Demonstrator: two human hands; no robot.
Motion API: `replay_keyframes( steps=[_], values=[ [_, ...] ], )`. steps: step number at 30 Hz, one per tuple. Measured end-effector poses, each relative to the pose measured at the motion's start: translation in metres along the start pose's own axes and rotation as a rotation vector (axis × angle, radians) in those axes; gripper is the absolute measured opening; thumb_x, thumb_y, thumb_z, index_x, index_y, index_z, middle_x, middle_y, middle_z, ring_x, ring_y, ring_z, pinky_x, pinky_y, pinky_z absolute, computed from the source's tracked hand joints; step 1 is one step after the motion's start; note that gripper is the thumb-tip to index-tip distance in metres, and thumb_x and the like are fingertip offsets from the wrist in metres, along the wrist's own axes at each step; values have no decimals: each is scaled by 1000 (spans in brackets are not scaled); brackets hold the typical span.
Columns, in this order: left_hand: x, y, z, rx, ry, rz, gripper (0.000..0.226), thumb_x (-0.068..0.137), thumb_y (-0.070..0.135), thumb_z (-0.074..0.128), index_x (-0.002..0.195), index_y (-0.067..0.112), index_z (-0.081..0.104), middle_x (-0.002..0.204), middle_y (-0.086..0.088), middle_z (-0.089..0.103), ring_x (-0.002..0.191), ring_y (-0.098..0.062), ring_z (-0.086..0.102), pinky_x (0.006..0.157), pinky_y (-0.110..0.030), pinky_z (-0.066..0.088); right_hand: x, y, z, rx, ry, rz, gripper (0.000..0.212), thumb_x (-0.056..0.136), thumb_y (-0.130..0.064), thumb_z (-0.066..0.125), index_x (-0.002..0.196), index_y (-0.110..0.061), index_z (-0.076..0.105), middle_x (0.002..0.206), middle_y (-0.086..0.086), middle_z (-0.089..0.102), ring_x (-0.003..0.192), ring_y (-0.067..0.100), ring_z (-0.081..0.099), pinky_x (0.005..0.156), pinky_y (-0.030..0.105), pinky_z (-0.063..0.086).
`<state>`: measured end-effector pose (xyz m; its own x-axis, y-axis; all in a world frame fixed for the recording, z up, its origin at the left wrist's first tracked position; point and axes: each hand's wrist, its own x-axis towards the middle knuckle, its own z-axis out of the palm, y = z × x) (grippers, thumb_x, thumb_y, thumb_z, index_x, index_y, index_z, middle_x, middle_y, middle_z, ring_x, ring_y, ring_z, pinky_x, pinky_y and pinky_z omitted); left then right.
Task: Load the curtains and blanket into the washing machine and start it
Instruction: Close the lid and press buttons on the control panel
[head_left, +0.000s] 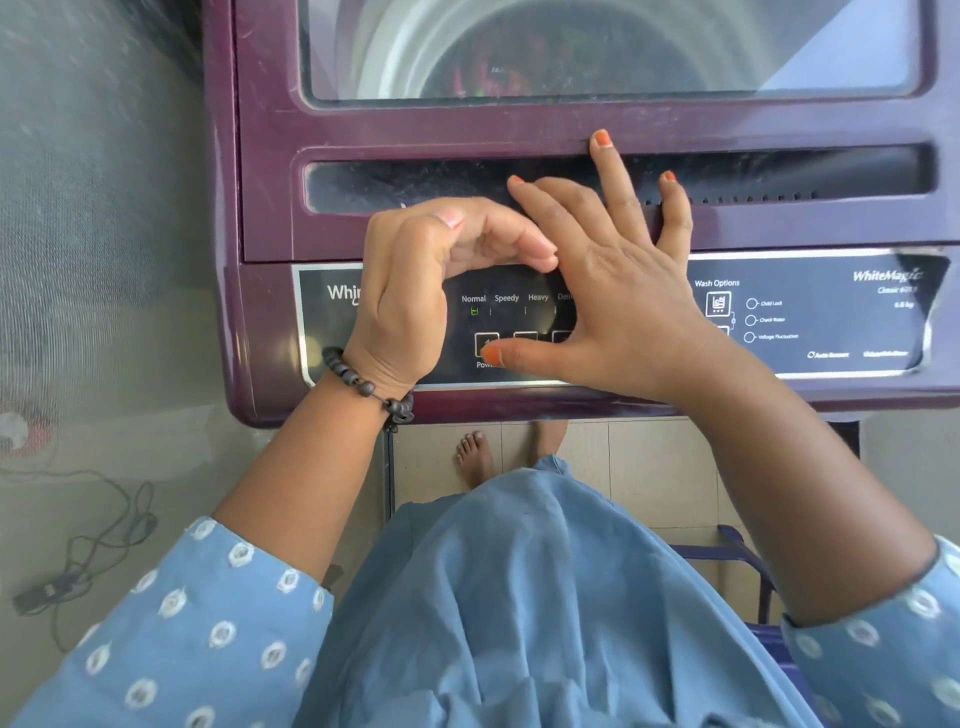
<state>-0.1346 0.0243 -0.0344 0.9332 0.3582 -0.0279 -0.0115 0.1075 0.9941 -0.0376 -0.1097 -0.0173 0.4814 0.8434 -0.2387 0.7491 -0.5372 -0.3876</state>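
The purple top-loading washing machine (270, 156) is filling the upper part of the view, from 10 to 2 o'clock. Its glass lid (597, 47) is lying closed, and through it dark laundry (519, 67) is showing inside the drum, too blurred to tell which piece. The black control panel (831, 317) is running along the front edge, with a green light glowing under "Normal".

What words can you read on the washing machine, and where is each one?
All stand on the dark control panel of the washing machine:
"Whir", cut off by the left hand: left end.
"Normal", "Speedy", "Heavy": program row.
"Pow", cut off by the right hand's thumb: under a button.
"Wash Options": right of the right hand.
"WhiteMagic": right end.
"Child Lock": beside a small circle.
The other small print is too blurred to read.
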Motion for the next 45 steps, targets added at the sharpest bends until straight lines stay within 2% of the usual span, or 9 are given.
replay_keyframes(
  steps=[3,5,7,8,10,14,23,28,45],
  values=[
    [-1,0,0,26,5,14,54,86,26,22,97,4,70,92,-19,72,92,-27,70,84,-30,53,0,1,-5,12,-68,-19,122,57,-85,48,157,-25,12,158,-8,23,151,27,-15,112,64,-12],
    [-4,0,0,87,9,43,48,90,16,24,96,3,70,93,-17,72,93,-26,71,85,-31,53,0,2,-10,28,-119,-23,127,57,-82,60,157,-25,8,159,-9,20,150,26,-19,112,65,-14],
    [-6,-1,3,155,8,80,49,91,4,22,96,1,70,95,-15,72,94,-26,71,85,-33,54,-1,3,-16,54,-167,-20,129,60,-73,72,157,-25,4,160,-8,17,150,25,-23,113,65,-16],
    [-5,-1,5,157,-4,88,48,91,6,22,96,1,70,95,-15,72,94,-26,71,86,-34,54,-1,4,-19,73,-182,-19,128,61,-68,75,158,-25,2,161,-8,16,149,24,-24,113,64,-17],
    [-2,0,10,151,-35,98,48,90,12,23,96,2,70,94,-15,72,94,-26,71,86,-34,54,0,6,-22,125,-194,-21,125,66,-59,78,158,-24,1,161,-7,17,149,22,-25,113,62,-19],
    [4,-1,11,192,-46,104,50,92,-5,20,96,1,69,95,-12,72,93,-22,72,86,-33,55,0,10,-23,175,-196,-31,120,71,-50,79,158,-23,0,161,-6,20,149,21,-24,112,60,-22],
    [5,-1,9,103,-66,41,55,91,2,15,98,2,70,95,-16,72,93,-26,71,86,-35,54,0,7,-21,162,-163,-22,108,80,-46,73,158,-23,1,161,-7,22,150,21,-22,112,58,-20],
    [6,-1,8,79,-87,54,54,88,21,20,99,4,70,95,-17,72,94,-26,71,86,-34,54,1,7,-21,153,-159,-24,108,80,-46,72,158,-23,1,160,-6,22,150,21,-22,112,58,-20],
    [5,-3,9,45,-57,30,52,86,22,23,95,7,71,93,-17,73,96,-26,70,86,-32,53,1,8,-20,149,-144,-39,109,79,-43,73,157,-27,-2,159,-9,23,149,17,-24,113,57,-20]
  ],
)
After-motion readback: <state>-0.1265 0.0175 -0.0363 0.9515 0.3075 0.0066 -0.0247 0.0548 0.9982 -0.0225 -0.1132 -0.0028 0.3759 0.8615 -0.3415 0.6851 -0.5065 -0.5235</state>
